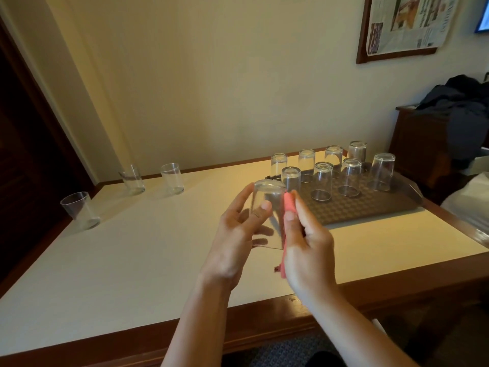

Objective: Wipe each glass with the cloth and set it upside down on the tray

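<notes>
Glass [264, 205], base up, was held mid-frame above the surface [132, 260], the left hand [238, 239] curling thumb and fingers round it. The right hand [304, 242] pinched the pink cloth [288, 202] against its side, forearms rising from the lower edge.

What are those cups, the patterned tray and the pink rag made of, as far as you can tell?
The held glass looks like clear, smooth glass, though clear plastic is possible: the left hand's fingers show through it. The tray looks like brown plastic or metal with a matte, woven-pattern surface and a raised rim. The pink cloth, held in the right hand, looks like soft fabric: it folds limply.
</notes>
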Demonstrator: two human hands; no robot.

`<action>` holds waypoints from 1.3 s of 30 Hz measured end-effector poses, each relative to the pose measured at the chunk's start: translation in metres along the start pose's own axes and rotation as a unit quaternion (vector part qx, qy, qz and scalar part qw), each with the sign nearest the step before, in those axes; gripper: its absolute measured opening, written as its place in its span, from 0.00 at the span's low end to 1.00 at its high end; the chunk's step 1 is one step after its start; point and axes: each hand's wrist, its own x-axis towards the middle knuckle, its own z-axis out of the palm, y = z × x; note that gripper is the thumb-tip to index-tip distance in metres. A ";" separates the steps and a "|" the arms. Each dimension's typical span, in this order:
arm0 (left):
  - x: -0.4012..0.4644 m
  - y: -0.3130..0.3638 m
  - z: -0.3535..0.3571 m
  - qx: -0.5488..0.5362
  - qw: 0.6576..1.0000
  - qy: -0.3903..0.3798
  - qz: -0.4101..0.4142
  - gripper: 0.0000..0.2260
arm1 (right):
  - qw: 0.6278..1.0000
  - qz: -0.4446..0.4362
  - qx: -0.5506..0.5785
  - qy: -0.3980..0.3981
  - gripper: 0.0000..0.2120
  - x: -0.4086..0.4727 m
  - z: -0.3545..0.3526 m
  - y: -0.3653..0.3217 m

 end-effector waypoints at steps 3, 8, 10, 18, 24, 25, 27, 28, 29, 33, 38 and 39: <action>-0.001 -0.003 0.003 0.034 0.998 0.045 0.004 0.28 | 1.000 -0.015 -0.001 -0.018 0.15 -0.021 0.006 0.005; -0.004 -0.004 -0.004 -0.026 0.996 -0.060 -0.069 0.15 | 0.999 0.035 -0.006 0.001 0.15 0.007 0.000 0.004; -0.005 -0.004 -0.004 -0.050 0.998 -0.023 -0.044 0.18 | 0.999 0.039 0.006 -0.007 0.15 0.003 0.002 0.002; -0.007 -0.007 0.000 -0.046 0.996 -0.039 -0.059 0.17 | 0.999 0.039 -0.002 -0.012 0.15 0.002 0.001 -0.002; -0.003 0.000 0.000 -0.020 0.999 0.047 0.006 0.27 | 0.999 0.031 -0.001 -0.017 0.18 -0.022 0.006 0.002; -0.003 -0.002 0.000 -0.007 0.999 0.046 0.008 0.27 | 0.999 0.025 -0.001 -0.024 0.16 -0.025 0.005 0.001; -0.006 -0.004 0.002 -0.018 1.000 0.000 -0.022 0.27 | 0.998 0.062 0.019 -0.021 0.16 -0.016 0.001 -0.002; -0.008 -0.005 0.003 -0.029 0.998 -0.028 -0.047 0.28 | 0.995 0.091 0.030 -0.024 0.17 -0.008 -0.003 -0.004; -0.009 -0.006 0.003 -0.038 0.996 -0.048 -0.063 0.28 | 0.994 0.105 0.035 -0.023 0.18 0.000 -0.007 -0.006; -0.009 -0.006 0.006 -0.072 0.997 0.000 -0.014 0.27 | 0.992 0.105 0.061 -0.036 0.17 0.000 -0.011 -0.015; -0.010 -0.007 0.009 -0.032 0.999 -0.008 -0.008 0.23 | 0.991 0.102 0.056 -0.060 0.19 -0.010 -0.011 -0.016; -0.011 -0.007 0.010 -0.043 0.998 -0.031 -0.036 0.23 | 0.990 0.114 0.061 -0.054 0.18 -0.003 -0.014 -0.017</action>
